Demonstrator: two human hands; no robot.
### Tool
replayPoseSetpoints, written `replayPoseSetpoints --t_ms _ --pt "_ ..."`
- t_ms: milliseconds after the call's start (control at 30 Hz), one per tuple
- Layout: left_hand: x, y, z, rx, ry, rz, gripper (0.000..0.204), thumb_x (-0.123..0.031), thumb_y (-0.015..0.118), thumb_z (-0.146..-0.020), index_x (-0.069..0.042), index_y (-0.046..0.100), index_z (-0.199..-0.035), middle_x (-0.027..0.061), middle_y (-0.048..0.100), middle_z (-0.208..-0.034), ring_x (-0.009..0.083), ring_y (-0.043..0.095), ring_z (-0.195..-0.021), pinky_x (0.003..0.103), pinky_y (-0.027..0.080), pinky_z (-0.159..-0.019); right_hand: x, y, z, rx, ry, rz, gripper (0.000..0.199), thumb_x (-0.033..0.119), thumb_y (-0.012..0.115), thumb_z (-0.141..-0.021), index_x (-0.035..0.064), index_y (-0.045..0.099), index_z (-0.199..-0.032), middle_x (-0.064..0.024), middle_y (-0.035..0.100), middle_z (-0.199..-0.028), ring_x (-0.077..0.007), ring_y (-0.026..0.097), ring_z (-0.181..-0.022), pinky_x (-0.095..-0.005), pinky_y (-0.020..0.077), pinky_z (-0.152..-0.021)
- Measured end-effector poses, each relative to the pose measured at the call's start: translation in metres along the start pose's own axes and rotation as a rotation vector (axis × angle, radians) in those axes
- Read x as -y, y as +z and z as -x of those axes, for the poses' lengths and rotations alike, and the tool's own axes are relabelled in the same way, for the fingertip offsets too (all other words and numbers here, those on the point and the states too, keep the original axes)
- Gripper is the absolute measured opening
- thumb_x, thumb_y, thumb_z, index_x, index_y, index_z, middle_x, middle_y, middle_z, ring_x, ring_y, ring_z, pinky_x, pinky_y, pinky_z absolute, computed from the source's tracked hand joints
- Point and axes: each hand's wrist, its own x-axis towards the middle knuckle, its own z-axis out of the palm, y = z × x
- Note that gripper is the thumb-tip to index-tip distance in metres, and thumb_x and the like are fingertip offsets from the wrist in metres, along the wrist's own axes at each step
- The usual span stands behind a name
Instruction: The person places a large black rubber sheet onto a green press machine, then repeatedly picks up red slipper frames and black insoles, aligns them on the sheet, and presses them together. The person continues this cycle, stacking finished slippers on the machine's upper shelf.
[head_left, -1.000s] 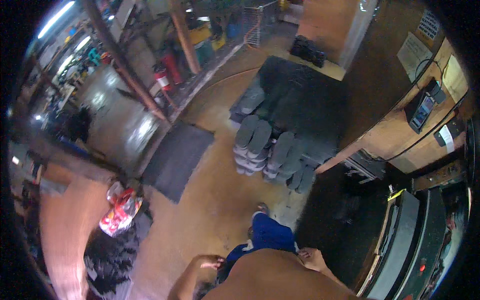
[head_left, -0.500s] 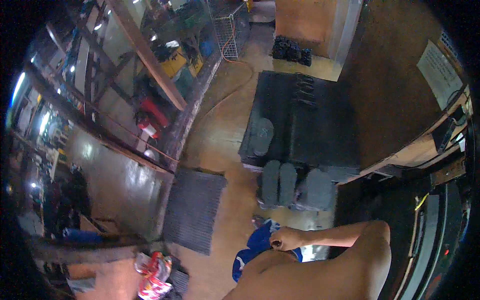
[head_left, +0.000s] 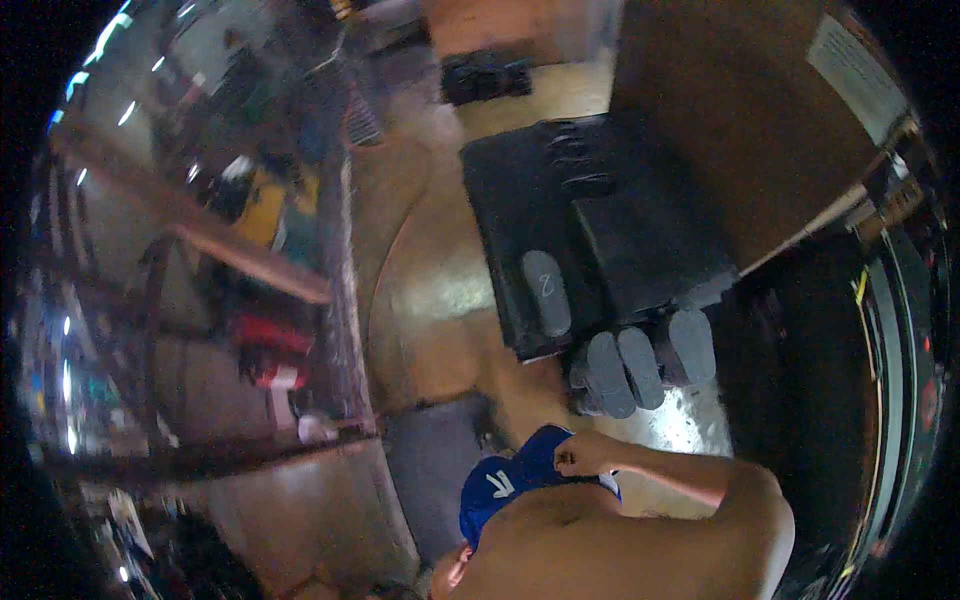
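We note the right grip (head_left: 585,455) in front of the blue shorts (head_left: 530,462) at the waist, fingers curled inward; we cannot tell whether they pinch cloth or merely rest against it. The left grip (head_left: 458,565) is cut short by the body and blurred, so we cannot tell its state. The shorts are worn on the body; we judge the cloth light, limp and not fragile, best taken by the waistband, where it gathers. Nearest loose items: a pair of grey soles (head_left: 641,368) just off the near edge of the black sheets (head_left: 650,240), apparently capping stacks, with a broader grey sole (head_left: 690,345) to their right. A lone sole (head_left: 546,293) lies flat on the sheets, close to their left edge and toward the near left corner. We expect each sole to be light, bendy and a little springy, with a matte face that should not slip much; we would take one across its narrow middle, thumb on one long side. Long axes: the lone sole runs roughly along the sheets' left edge, its near end angled slightly right; the pair runs nearly parallel to it. We cannot tell toe from heel.
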Motion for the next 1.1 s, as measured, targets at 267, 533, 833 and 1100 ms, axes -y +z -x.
replayPoseSetpoints --t_ms 267,533,833,1100 --pt "-0.363 -0.155 -0.116 -0.018 0.215 -0.505 0.035 -0.036 0.062 -0.102 -0.009 0.059 -0.125 0.0056 0.065 -0.117 0.0163 0.062 -0.103 0.038 0.051 -0.092 0.012 0.064 -0.019 -0.653 0.520 -0.355 0.020 0.024 0.071 -0.091 0.0102 0.076 -0.105 -0.0103 0.076 -0.092 -0.0227 0.073 -0.082 -0.0383 0.0582 -0.075" --pt "-0.597 -0.018 -0.204 0.169 0.442 -0.375 0.036 -0.035 0.059 -0.105 -0.005 0.061 -0.125 0.0090 0.070 -0.109 0.0178 0.069 -0.092 0.033 0.056 -0.076 -0.025 0.027 -0.105 -1.127 0.608 -0.566 0.024 0.027 0.066 -0.094 0.0061 0.071 -0.105 -0.0188 0.073 -0.093 -0.0383 0.072 -0.085 -0.0463 0.0569 -0.077" --pt "-0.787 0.138 -0.270 0.358 0.260 -0.939 0.038 -0.039 0.057 -0.107 -0.008 0.060 -0.128 0.0077 0.070 -0.114 0.0173 0.068 -0.095 0.033 0.055 -0.084 -0.136 -0.120 -0.148 -1.517 0.643 -0.738 0.024 0.021 0.068 -0.095 0.0009 0.070 -0.108 -0.0189 0.070 -0.097 -0.0318 0.071 -0.091 -0.0439 0.0547 -0.075" --pt "-0.917 0.378 -0.480 0.635 0.636 -1.470 0.040 -0.045 0.049 -0.107 -0.009 0.066 -0.099 0.0007 0.063 -0.079 0.0105 0.057 -0.070 0.027 0.044 -0.064 -0.391 -0.196 -0.140 -1.832 1.259 -0.576 0.038 0.024 0.073 -0.089 -0.0044 0.065 -0.113 -0.0202 0.068 -0.110 -0.0353 0.066 -0.102 -0.0423 0.0518 -0.094"
